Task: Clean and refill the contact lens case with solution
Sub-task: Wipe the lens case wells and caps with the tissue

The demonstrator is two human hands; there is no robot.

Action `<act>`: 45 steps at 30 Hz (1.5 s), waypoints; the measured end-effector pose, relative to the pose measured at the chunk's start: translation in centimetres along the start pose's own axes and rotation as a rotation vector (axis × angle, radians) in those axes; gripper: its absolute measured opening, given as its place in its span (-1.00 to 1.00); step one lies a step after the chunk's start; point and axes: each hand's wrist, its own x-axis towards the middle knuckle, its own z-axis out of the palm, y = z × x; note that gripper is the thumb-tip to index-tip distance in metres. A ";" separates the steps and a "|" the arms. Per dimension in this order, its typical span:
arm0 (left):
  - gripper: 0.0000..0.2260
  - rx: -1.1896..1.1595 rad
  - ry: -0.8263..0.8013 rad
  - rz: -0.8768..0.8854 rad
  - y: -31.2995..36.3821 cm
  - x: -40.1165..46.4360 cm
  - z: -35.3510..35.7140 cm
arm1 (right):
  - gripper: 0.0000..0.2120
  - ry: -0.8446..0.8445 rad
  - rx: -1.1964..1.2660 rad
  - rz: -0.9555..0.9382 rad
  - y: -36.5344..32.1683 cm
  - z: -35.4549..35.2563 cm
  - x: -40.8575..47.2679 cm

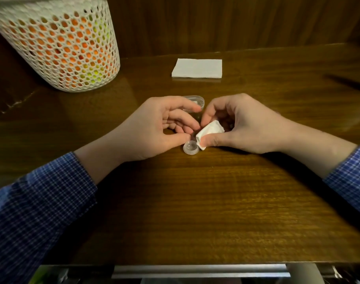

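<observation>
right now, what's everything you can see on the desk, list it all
mesh basket: one, white, orange and green contents showing through, far left
folded napkin: one, white, far centre of wooden desk
clear container: one, transparent, behind the hands, mostly hidden
lens case cup: one, clear, on desk between the hands
tissue piece: one, white, pinched by right hand
dark object: one, far right, blurred
sleeves: two, blue check
left hand: fingers loosely curled, thumb by cup
right hand: holds tissue

head-worn wide-angle view, facing forward and down, close over the wooden table, single viewpoint
</observation>
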 end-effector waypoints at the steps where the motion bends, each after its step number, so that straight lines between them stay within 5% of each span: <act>1: -0.46 0.001 0.010 -0.003 0.0 0.0 0.0 | -0.69 0.003 -0.014 0.011 0.0 0.0 0.0; 8: -0.59 0.183 0.175 -0.050 0.5 -0.4 -0.2 | -0.77 -0.017 -0.095 0.067 -0.4 0.0 0.0; 13: -0.78 0.181 0.069 -0.101 1.0 -0.8 0.1 | -0.81 -0.006 -0.107 0.079 -0.6 0.2 -0.1; 27: -0.72 0.204 -0.181 -0.035 1.1 -0.6 -1.2 | -0.80 -0.131 -0.016 -0.021 -0.3 -0.7 -0.3; 39: -0.37 -0.004 -0.063 -0.023 0.6 -0.6 -1.3 | -0.76 -0.217 0.030 -0.056 -0.1 -1.2 -0.4; 45: -0.40 -0.053 -0.098 -0.009 0.5 -0.6 -0.8 | -0.78 -0.259 0.085 -0.072 -0.2 -1.2 -0.6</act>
